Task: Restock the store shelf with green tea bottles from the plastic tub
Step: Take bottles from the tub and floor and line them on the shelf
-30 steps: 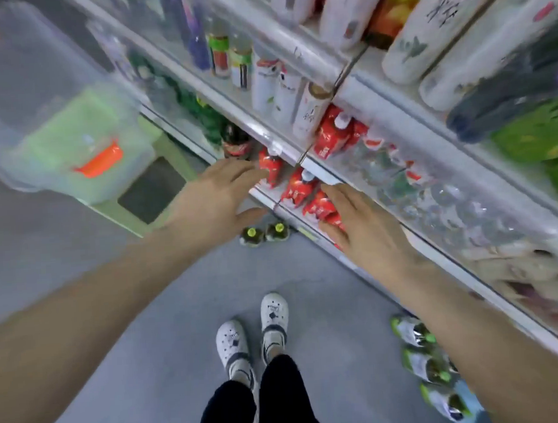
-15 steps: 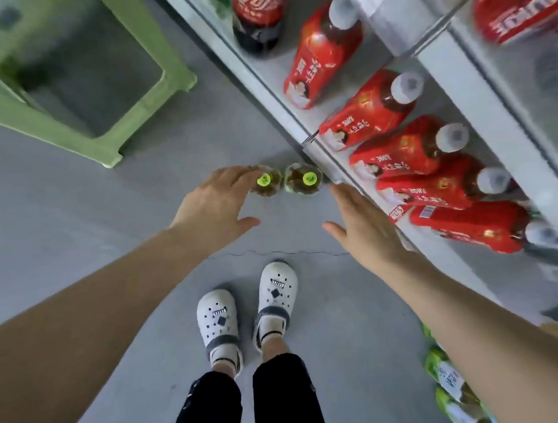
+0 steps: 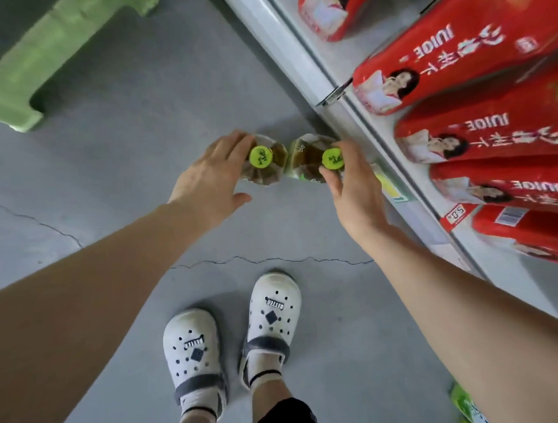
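Two green tea bottles stand upright on the grey floor [image 3: 112, 175], side by side and touching or nearly so, just in front of the base of the store shelf [image 3: 296, 43]. Seen from above, the left bottle [image 3: 270, 171] and the right bottle [image 3: 305, 162] show brown tea under bright green caps. Both hands reach down to them. The left hand [image 3: 212, 179] curls its fingers [image 3: 234, 142] over the left bottle's shoulder beside the cap, thumb spread apart and not yet closed. The right hand [image 3: 354, 187] has fingertips [image 3: 345, 146] at the right bottle's cap, also spread; whether either has a firm hold I cannot tell.

The step in hand looks like picking up this pair for shelving. The plastic tub is out of view. Next, each hand probably needs to close around a bottle's neck, lift straight up, and find an open slot; the shelf section in view holds red juice bottles [image 3: 477, 65] lying in a row, so the tea likely belongs elsewhere. A green stool [image 3: 19, 93] stands well apart, up-left.
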The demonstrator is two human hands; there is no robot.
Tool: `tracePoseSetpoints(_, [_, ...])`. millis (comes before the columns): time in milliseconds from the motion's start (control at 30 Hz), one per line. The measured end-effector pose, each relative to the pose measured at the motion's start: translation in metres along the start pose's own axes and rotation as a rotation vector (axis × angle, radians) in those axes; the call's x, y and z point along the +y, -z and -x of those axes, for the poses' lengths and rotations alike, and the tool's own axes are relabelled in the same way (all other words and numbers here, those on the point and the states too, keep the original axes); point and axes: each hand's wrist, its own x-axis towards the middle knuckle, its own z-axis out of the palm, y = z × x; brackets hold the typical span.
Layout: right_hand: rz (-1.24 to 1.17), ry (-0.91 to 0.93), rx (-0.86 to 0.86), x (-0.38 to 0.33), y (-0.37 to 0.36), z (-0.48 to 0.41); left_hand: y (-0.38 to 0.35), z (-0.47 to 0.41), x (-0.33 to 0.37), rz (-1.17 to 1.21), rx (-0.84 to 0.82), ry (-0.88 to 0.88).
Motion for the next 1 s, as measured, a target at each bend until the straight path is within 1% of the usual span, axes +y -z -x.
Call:
tracePoseSetpoints(133, [0.060,-0.026,0.082,0.003,-0.012,0.008,-0.012,-0.010,-0.005,0.003,0.018,0.001])
tracePoseSetpoints(267, [-0.096,-0.078,0.119,0.006,-0.023,0.011,-0.019,-0.021,-0.013,0.026,0.036,-0.020])
tracePoseSetpoints(333, [-0.171,-0.117,0.062,0.010,-0.031,0.011,-0.021,-0.029,-0.016,0.042,0.056,-0.035])
tracePoseSetpoints(400, [-0.191,-0.157,0.021,0.017,-0.042,0.008,-0.022,-0.035,-0.019,0.060,0.071,-0.032])
tracePoseSetpoints(533, [-0.241,-0.216,0.092,0.021,-0.052,0.001,-0.021,-0.039,-0.020,0.093,0.070,-0.004])
tracePoseSetpoints(600, [-0.246,-0.236,0.100,0.018,-0.050,0.002,-0.018,-0.033,-0.017,0.122,0.072,0.045])
tracePoseSetpoints(733, [-0.331,-0.377,0.094,0.004,-0.041,0.020,-0.010,-0.002,-0.007,0.209,0.044,0.218])
tracePoseSetpoints(867, [-0.389,-0.490,0.060,-0.013,-0.013,0.070,0.013,0.048,0.009,0.268,0.003,0.342])
tracePoseSetpoints(1000, [-0.438,-0.566,0.083,-0.043,0.034,0.130,0.055,0.098,0.041,0.300,-0.018,0.388])
